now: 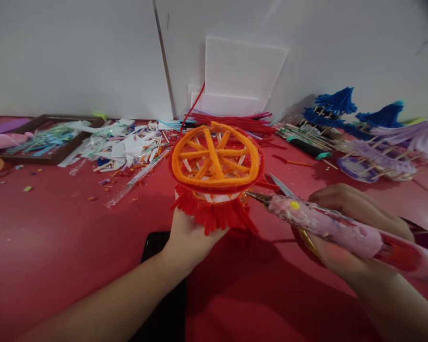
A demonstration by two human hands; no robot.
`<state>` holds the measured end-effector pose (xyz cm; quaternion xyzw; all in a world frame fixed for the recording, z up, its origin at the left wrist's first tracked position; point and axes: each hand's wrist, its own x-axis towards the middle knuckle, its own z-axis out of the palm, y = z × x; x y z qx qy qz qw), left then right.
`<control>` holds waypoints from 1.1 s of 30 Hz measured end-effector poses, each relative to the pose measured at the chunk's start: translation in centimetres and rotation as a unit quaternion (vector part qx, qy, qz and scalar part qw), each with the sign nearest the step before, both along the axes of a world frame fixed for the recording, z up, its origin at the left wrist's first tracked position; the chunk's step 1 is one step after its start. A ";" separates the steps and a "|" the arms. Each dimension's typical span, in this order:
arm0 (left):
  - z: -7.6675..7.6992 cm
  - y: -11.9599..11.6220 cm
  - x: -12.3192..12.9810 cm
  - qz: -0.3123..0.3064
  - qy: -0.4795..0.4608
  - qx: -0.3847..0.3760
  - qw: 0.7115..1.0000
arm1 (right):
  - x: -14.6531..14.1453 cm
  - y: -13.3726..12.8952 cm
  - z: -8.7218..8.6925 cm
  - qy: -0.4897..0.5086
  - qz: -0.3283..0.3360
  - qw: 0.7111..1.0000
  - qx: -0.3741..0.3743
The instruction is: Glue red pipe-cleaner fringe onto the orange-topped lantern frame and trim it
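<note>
A small model of orange and red pipe cleaners on pale sticks is held up in the middle of the head view. Its top is an orange spoked ring, with a red fringe hanging below. My left hand grips it from underneath, the fingers mostly hidden by the fringe. At the right, my right hand is closed around what looks like a pink hot glue gun, smeared with residue. Its metal nozzle points left and meets the model's edge below the ring. Scissors are also in my right hand, blades forward.
A dark phone lies under my left forearm. White scraps and a brown frame are at the left. Red pipe cleaners, a black-and-green tool, and blue and lilac models sit toward the back and right.
</note>
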<state>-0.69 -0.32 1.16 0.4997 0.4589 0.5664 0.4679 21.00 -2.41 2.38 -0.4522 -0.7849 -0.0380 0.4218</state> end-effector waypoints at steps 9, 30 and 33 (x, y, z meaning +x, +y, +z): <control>-0.3 0.2 0.0 -0.011 -0.003 0.006 1.000 | -0.1 -0.2 0.0 0.006 0.023 1.000 -0.009; -0.3 0.1 0.2 0.013 -0.017 0.009 1.000 | 0.1 -0.3 0.1 0.005 -0.023 1.000 0.011; -0.2 0.2 0.2 0.001 -0.027 0.011 1.000 | 0.0 -0.4 0.2 -0.002 -0.018 1.000 0.008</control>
